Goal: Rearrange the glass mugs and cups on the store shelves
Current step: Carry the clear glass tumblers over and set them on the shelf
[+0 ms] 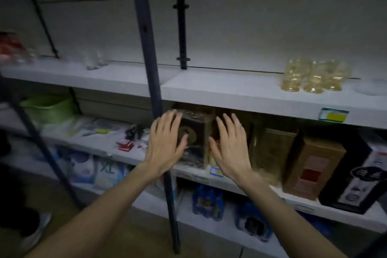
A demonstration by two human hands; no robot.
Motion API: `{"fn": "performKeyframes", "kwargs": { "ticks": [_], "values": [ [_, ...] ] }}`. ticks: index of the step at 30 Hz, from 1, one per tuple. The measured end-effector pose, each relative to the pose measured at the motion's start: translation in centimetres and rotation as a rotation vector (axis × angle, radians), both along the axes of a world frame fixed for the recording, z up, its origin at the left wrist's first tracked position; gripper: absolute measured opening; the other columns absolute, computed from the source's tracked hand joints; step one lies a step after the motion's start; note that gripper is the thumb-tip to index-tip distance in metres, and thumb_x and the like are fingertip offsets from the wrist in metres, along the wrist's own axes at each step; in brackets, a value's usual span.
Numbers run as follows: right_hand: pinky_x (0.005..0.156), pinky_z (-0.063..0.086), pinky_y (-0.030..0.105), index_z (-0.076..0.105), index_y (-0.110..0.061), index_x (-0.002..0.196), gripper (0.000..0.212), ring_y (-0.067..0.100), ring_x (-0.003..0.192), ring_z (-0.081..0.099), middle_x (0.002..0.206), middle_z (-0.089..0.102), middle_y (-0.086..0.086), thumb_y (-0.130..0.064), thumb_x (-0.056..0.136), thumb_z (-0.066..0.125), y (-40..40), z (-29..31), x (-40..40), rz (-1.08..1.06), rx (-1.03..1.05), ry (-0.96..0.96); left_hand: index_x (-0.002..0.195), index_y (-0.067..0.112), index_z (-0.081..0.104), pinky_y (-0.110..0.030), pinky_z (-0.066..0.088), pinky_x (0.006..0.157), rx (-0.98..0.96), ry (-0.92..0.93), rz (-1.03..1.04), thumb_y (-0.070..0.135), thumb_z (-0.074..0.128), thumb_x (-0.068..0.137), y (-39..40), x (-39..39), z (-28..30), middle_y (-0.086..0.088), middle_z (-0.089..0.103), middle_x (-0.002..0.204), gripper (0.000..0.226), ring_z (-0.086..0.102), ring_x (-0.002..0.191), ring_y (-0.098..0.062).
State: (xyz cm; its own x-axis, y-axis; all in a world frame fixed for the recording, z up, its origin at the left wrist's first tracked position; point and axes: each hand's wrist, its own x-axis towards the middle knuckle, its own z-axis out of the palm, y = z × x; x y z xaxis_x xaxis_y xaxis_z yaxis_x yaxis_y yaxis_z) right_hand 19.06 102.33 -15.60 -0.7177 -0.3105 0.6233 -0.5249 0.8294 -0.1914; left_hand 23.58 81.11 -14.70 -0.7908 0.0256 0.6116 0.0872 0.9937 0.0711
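Note:
A cluster of yellow-tinted glass cups point(314, 76) stands on the upper white shelf point(230, 92) at the right. Blurred clear glassware point(94, 62) sits on the same shelf at the left. My left hand point(165, 144) and my right hand point(229, 144) are both held out with straight, spread fingers in front of the middle shelf, holding nothing. Between and behind them stands a dark box with a gold emblem point(193, 134). Whether either hand touches the box cannot be told.
A dark metal pole point(150, 65) rises just left of my left hand, with a slanted bar point(33, 138) further left. Boxes point(312, 163) line the middle shelf at the right. A green tub point(49, 109) and small packets lie left. Blue packs fill the bottom shelf.

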Motion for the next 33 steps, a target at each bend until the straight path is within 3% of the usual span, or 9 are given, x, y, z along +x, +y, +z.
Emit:
{"fn": "performKeyframes", "kwargs": {
  "ticks": [5,10,18,26,33],
  "values": [
    [0.124,0.025,0.048,0.041,-0.008,0.154,0.066,0.033,0.155,0.024,0.161,0.039,0.014,-0.048,0.102,0.041,-13.1,-0.1,1.0,0.250,0.110,-0.042,0.155,0.009,0.038,-0.051,0.023,0.120,0.033,-0.127,0.329,0.057,0.036,0.101,-12.9,4.2,-0.7,-0.018,0.037,0.161,0.072,0.036,0.147,-0.037],
    [0.126,0.021,0.048,0.032,-0.007,0.158,0.065,0.031,0.157,0.016,0.165,0.032,0.013,-0.042,0.104,0.044,-25.1,-0.1,0.3,0.395,0.176,-0.053,0.158,0.012,0.033,-0.055,0.024,0.120,-0.011,-0.185,0.497,0.060,0.038,0.099,-22.6,6.0,-0.1,-0.019,0.026,0.166,0.076,0.028,0.150,-0.038],
    [0.128,0.013,0.045,0.027,-0.006,0.160,0.068,0.031,0.158,0.009,0.168,0.024,0.015,-0.046,0.105,0.037,-42.1,2.2,-5.5,0.494,0.214,0.028,0.160,0.012,0.028,-0.054,0.023,0.121,-0.040,-0.191,0.604,0.058,0.042,0.100,-37.0,1.5,1.3,-0.021,0.018,0.168,0.077,0.022,0.154,-0.037],
    [0.128,0.007,0.042,0.022,-0.007,0.161,0.069,0.030,0.159,0.005,0.169,0.019,0.013,-0.047,0.107,0.035,-59.4,8.4,-13.7,0.567,0.181,0.092,0.157,0.012,0.033,-0.050,0.023,0.121,0.025,-0.099,0.655,0.055,0.040,0.102,-54.4,-6.9,7.4,-0.019,0.017,0.169,0.070,0.023,0.152,-0.036],
    [0.127,0.011,0.044,0.017,-0.008,0.162,0.070,0.033,0.158,0.007,0.169,0.017,0.015,-0.046,0.106,0.036,-72.4,12.4,-19.9,0.526,0.173,-0.069,0.160,0.015,0.026,-0.050,0.022,0.123,0.020,-0.089,0.684,0.059,0.033,0.102,-66.8,-12.3,10.7,-0.016,0.017,0.170,0.073,0.025,0.153,-0.035]
  ]
}}
